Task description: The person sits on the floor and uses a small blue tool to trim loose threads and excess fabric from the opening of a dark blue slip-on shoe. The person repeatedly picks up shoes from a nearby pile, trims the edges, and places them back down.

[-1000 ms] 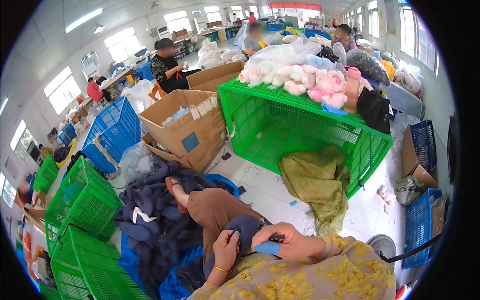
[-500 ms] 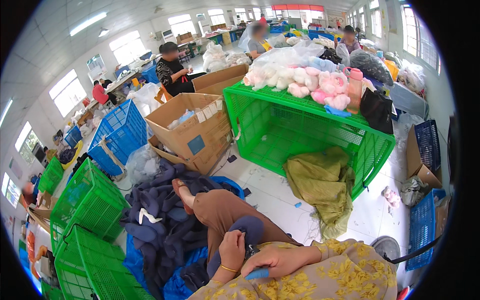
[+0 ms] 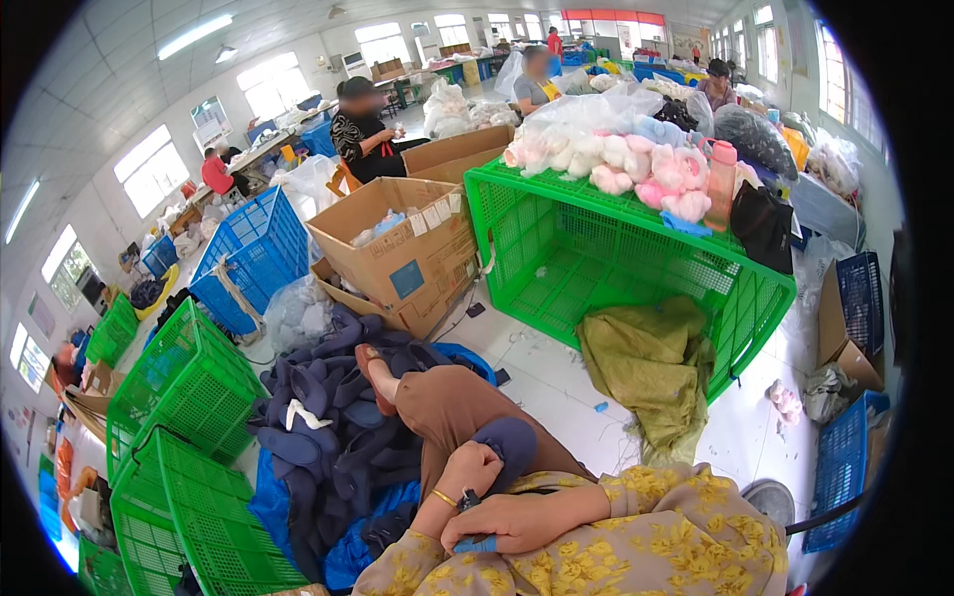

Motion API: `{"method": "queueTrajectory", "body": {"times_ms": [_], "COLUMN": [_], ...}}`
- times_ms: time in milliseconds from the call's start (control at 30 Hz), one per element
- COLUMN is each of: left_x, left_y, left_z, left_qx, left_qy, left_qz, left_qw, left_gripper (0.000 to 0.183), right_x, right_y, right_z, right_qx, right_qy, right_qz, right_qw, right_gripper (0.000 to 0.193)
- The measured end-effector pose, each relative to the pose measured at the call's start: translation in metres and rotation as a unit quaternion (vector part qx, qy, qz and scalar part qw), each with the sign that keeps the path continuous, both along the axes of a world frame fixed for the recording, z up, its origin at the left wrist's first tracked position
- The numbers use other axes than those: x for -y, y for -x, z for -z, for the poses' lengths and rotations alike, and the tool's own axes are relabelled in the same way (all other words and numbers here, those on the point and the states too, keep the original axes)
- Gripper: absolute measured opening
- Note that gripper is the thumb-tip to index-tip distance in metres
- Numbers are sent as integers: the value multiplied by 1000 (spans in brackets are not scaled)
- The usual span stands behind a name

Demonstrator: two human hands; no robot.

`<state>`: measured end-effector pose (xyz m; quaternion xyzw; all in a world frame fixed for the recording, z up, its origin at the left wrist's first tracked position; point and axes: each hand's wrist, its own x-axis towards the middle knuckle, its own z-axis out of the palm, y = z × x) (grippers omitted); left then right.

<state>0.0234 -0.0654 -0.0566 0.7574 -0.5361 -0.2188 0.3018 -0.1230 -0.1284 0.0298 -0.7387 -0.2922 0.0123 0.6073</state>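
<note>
A stuffed-looking navy fabric piece (image 3: 508, 446) rests on my brown-trousered knee. My left hand (image 3: 470, 470), with a yellow bracelet at its wrist, is closed on it. Just below, my right hand (image 3: 504, 524) is curled, blue tape (image 3: 476, 543) round one digit. A small black object (image 3: 468, 500) sticks up from this hand toward the left wrist; its kind is hard to make out, since the fingers cover most of it. Beside my leg lies a heap of similar navy pieces (image 3: 343, 402) on blue sheeting (image 3: 266, 502), with one small white piece (image 3: 306, 415) on top.
Ahead, a green crate (image 3: 631, 260) on its side carries pink and white plush pieces (image 3: 636, 164) and a pink bottle (image 3: 720, 184). An olive sack (image 3: 646, 363) spills from its opening. Cardboard boxes (image 3: 397, 260) and green crates (image 3: 189, 387) stand leftward. Several people sit farther off.
The view has shifted slightly, moving the surroundings right and down. My right hand has moved left toward my left wrist, and the small black object shows more plainly. The left hand keeps the navy piece.
</note>
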Motion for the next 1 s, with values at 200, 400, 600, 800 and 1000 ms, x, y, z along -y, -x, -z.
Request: {"method": "queueTrajectory", "body": {"times_ms": [200,400,600,800,1000], "left_x": [-19,-29,-36,-32,-30], "left_y": [6,17,10,6,8], "left_z": [-1,-12,-13,-12,-2], "left_qx": [-38,-95,-187,-176,-128], "left_qy": [72,100,82,52,88], "left_qz": [-18,-33,-48,-50,-52], "left_qw": [997,990,978,982,987], "left_gripper": [10,7,7,6,8], "right_x": [31,58,59,63,48], "right_y": [21,13,8,4,-1], "right_z": [23,89,86,81,80], "right_qx": [-113,-66,-36,-34,-13], "right_qy": [-14,89,225,277,293], "right_qz": [203,435,386,338,377], "right_qw": [973,893,894,899,878], "right_gripper": [22,28,38,36,38]}}
